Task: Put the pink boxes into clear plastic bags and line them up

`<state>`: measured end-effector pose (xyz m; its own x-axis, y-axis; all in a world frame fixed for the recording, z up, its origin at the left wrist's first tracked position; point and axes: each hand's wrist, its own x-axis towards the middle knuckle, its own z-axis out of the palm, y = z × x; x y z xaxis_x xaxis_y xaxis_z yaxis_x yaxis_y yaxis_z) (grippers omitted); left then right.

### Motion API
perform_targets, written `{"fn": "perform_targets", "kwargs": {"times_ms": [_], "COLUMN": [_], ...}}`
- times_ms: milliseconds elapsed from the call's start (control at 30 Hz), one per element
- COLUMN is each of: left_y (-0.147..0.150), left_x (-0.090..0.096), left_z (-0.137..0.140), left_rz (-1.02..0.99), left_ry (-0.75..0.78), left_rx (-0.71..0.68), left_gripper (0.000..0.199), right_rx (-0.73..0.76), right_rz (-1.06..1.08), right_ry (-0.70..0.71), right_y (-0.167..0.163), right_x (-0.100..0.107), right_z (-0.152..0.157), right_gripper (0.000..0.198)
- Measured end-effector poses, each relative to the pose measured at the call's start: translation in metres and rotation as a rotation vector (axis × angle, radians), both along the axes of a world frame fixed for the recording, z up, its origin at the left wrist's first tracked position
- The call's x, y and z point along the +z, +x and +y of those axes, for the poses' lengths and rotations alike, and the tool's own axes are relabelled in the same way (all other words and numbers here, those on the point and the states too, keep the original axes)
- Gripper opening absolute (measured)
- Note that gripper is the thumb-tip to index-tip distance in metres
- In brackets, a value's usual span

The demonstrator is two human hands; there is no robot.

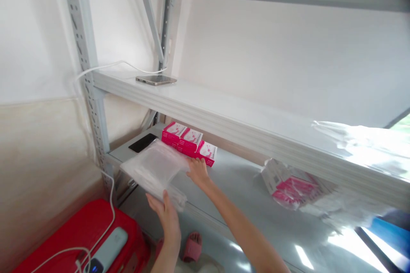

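Hands [165,212] (both partly curled) — holding folded clear plastic [152,168].

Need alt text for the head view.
A person's left hand holds folded clear plastic above a shelf of a metal rack, the right hand at the plastic's edge. Beyond stand three pink-and-white boxes; pink packaging lies at right, a phone-like device on the shelf above.

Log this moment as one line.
left hand: holds plastic | right hand: at its edge | boxes: three together, on shelf
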<state>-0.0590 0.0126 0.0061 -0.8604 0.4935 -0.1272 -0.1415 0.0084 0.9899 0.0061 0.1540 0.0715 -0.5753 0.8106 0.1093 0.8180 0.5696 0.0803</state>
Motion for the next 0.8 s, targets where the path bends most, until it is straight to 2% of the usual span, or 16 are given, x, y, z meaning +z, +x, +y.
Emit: {"fn": "perform_targets", "kwargs": {"times_ms": [200,300,400,667,800], "left_y": [0.001,-0.002,-0.003,0.004,0.009], "left_x": [-0.018,-0.018,-0.014,-0.012,-0.011], "left_z": [0.014,0.015,0.015,0.02,0.02], "left_rz": [0.148,0.266,0.34,0.326,0.302], "left_ry": [0.026,-0.006,-0.047,-0.079,-0.045], "left_rx": [0.07,0.08,0.078,0.051,0.025], "left_gripper": [0.07,0.063,0.065,0.074,0.083], "right_rx": [-0.045,-0.043,-0.042,-0.071,-0.067], "right_rz": [0.005,0.008,0.011,0.049,0.099], "right_ry": [0.126,0.174,0.196,0.162,0.158], "right_y": [-0.003,-0.002,-0.002,0.001,0.013], "right_x": [0.008,0.012,0.012,0.002,-0.009], "right_z": [-0.01,-0.009,-0.005,0.013,0.02], "right_gripper": [0.027,0.027,0.027,0.023,0.034]}}
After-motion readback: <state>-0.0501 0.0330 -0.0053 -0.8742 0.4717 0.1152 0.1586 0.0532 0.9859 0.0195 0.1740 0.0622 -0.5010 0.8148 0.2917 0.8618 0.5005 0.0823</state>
